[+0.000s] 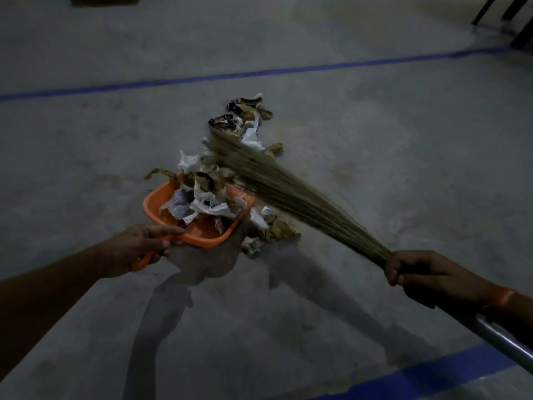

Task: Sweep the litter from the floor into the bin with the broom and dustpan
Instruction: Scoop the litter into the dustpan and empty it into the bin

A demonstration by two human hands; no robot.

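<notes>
dim grey concrete floor (375,145) fills the view, crossed by a thin blue line (202,77) farther off and a broader blue stripe (432,373) near the bottom edge; dark furniture legs (507,15) are seen at the top right, and no bin is in view.

the loading step is judged to be in hand. an orange dustpan (207,236) is set on the floor, its handle gripped by the left hand (138,249) with fingers curled round it. crumpled paper and wrappers, the litter (248,131), are partly gathered in the pan, while more is strung out beyond its mouth and some lies just beside its right wall. a grass broom (277,186) is held by the right hand (418,277), closed tightly round the bound neck, with the bristle tips laid over the far part of the pile; a metal tube (501,339) is seen below that wrist.

for the next move, a pull of the bristles toward the pan is called for, with the pan kept flat and steady. the pieces beside the right wall would need a separate stroke.
</notes>
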